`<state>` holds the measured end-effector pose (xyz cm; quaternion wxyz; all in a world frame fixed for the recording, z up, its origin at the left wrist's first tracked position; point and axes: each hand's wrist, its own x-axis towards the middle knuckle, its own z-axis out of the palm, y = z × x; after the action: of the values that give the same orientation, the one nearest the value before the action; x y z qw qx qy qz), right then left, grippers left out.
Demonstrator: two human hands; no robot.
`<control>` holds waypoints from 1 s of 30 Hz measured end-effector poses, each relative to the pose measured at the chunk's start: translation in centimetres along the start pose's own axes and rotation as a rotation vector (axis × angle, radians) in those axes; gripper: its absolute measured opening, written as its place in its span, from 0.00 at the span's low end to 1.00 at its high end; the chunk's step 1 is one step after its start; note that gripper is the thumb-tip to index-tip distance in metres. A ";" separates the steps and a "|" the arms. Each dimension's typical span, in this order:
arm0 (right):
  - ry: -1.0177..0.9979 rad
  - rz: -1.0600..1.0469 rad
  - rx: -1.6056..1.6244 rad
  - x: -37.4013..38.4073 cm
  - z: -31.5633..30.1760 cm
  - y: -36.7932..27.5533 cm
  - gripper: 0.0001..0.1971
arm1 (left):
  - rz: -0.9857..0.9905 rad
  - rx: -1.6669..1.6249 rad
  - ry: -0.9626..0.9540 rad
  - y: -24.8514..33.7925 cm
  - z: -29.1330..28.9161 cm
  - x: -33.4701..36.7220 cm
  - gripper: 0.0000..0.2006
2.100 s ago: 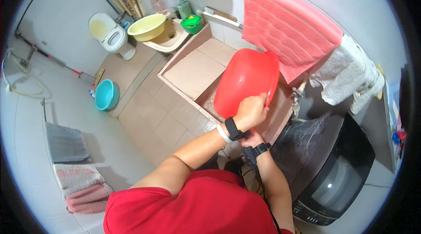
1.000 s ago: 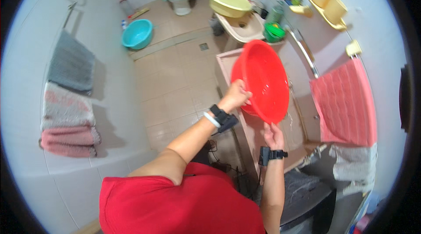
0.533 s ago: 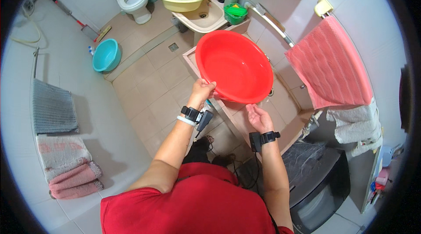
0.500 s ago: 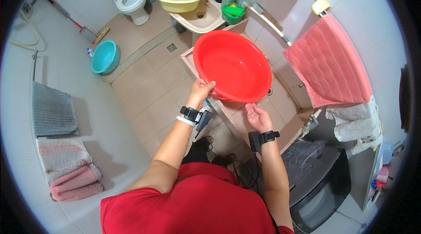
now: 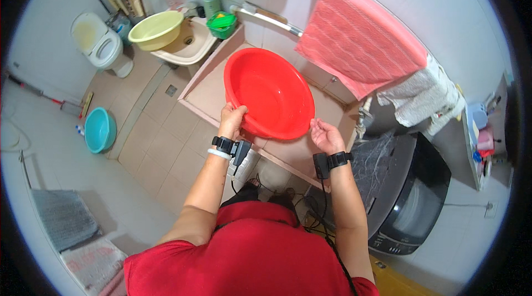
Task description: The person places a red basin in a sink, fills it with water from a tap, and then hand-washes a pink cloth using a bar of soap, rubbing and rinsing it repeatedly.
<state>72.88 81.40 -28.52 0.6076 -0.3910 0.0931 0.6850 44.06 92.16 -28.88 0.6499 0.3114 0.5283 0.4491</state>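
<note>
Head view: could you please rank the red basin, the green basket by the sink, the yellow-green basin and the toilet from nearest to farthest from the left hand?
From the left hand:
1. Red basin, gripped at its rim.
2. Green basket, up by the sink.
3. Yellow-green basin, on the sink, further left.
4. Toilet, far upper left.

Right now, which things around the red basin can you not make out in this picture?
- Head view: the underside of the red basin is hidden by its own wall.
- Left hand: its fingertips are hidden behind the rim.
- Small bottles on the shelf at the right edge: too small and bent by the lens.
</note>
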 end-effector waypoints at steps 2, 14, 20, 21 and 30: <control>-0.013 -0.034 0.042 -0.9 -0.5 -1.0 0.09 | 0.024 -0.158 -0.075 -1.5 2.1 0.8 0.10; -0.050 -0.089 -0.001 -0.7 -1.8 -6.6 0.12 | -0.363 0.012 -0.118 -7.4 8.1 2.3 0.04; -0.095 -0.124 0.002 1.5 -0.5 -10.4 0.13 | -0.384 0.366 -0.010 -11.4 5.9 7.9 0.02; -0.072 -0.109 0.003 1.5 -0.8 -10.7 0.13 | -0.446 0.476 -0.004 -9.6 7.7 6.9 0.05; 0.019 -0.014 -0.151 7.3 1.9 -11.5 0.19 | -0.332 0.350 -0.163 -5.5 14.4 8.0 0.22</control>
<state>82.86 90.92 -27.99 0.5803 -0.4428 0.0440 0.6821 59.65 98.21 -33.43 0.6912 0.3633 0.5879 0.2112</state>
